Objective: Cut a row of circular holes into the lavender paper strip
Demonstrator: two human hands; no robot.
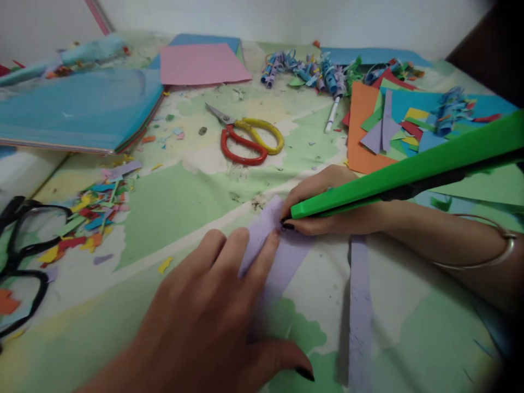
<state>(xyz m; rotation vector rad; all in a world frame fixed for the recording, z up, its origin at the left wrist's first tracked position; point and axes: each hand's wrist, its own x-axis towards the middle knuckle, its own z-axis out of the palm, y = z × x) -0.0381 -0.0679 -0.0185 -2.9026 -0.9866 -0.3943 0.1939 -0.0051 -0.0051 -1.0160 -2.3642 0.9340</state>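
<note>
My left hand [216, 305] lies over a lilac paper strip [282, 267] on the table, fingers stretched out and pressing the paper, thumb spread to the side. At the strip's upper end, my right hand [327, 202] is closed around a long green tool [393, 177] with a dark underside. The tool's far end reaches out past the right edge of view, and its tip is hidden at the fingers, so its kind is unclear. My right fingertips touch the paper close to my left index finger. A second lilac strip [360, 316] lies below my right wrist.
Red-and-yellow-handled scissors [249, 139] lie open ahead. Paper scraps [90, 213] and black glasses [30, 256] are at left, below a blue paper stack [77, 109]. Pink paper [202, 64], curled fringed paper rolls [311, 71], a white pen [332, 114] and orange paper [362, 131] lie farther back.
</note>
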